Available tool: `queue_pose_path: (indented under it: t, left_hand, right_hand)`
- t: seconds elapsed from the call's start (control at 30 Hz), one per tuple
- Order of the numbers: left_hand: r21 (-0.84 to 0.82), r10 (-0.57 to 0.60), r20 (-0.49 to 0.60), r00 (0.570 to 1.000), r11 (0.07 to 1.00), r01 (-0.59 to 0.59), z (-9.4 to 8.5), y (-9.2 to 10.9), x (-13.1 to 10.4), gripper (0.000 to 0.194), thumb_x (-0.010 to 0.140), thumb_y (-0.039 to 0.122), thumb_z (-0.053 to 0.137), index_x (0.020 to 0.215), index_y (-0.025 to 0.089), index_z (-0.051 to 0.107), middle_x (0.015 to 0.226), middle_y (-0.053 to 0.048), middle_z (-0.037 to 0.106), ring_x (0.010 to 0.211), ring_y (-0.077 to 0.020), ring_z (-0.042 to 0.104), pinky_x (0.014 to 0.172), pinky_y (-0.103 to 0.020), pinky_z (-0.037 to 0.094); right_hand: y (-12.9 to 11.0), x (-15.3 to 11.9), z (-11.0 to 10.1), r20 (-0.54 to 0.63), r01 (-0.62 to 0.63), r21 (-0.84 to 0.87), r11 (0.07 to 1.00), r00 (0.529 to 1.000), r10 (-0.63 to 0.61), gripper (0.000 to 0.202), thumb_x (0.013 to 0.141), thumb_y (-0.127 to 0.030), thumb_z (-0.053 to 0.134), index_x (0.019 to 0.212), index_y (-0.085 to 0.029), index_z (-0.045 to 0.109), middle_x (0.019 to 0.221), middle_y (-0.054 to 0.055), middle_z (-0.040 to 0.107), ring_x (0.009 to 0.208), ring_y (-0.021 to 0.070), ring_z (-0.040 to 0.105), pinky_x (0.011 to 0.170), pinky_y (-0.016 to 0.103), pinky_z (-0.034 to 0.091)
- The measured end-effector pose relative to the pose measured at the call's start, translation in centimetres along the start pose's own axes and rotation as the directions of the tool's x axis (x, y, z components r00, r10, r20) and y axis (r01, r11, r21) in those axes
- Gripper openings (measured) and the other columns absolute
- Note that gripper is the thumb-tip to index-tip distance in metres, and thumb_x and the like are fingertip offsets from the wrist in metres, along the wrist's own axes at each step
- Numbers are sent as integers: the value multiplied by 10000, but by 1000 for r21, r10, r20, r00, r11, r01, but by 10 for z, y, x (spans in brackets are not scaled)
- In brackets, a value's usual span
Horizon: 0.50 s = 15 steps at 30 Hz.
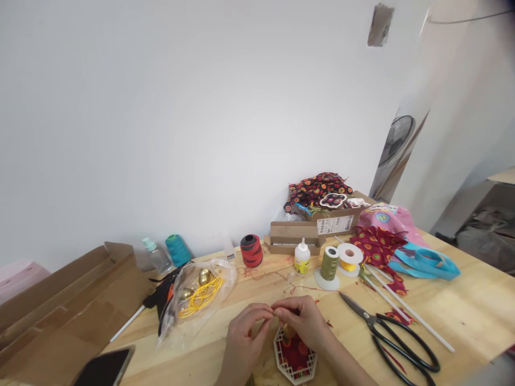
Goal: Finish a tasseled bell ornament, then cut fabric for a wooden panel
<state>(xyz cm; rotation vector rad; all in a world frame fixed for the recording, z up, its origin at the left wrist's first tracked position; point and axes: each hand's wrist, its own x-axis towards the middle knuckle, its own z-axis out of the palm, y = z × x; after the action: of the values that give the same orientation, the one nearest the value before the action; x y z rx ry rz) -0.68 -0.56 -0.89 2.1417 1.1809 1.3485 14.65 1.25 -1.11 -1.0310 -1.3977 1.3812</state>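
A white frame with straight sides lies near, a bit right of the middle, on the tabletop. It has little cut-out gaps and red cloth with round orange shapes inside. The right hand hides some of its far side.

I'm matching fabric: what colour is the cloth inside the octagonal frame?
Dark red cloth with orange motifs; head view.
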Motion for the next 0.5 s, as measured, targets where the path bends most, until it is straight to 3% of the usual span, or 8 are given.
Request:
queue_pose_path:
  t: [0.27,0.5]
  left_hand:
    - [117,112,22,993,987,-114,-1,2,1,149,732,58,555,759,195,607,760,-13,678,722,-117,619,647,-222,520]
    - [257,269,42,962,928,-271,-4,11,4,136,729,73,574,786,191,611,742,-12,683,694,-132,573,615,-245,495]
  right_hand:
    - [-1,1,-2,53,-23,85,996,998,19,275,639,-424,648,730,-179,734,516,-10,582,497,100,441,498,212,344]
    - [2,1,-5,105,-57,175,983,994,39,252,625,-409,679,676,-166,725,505,-22,569,491,79,424,494,199,309]
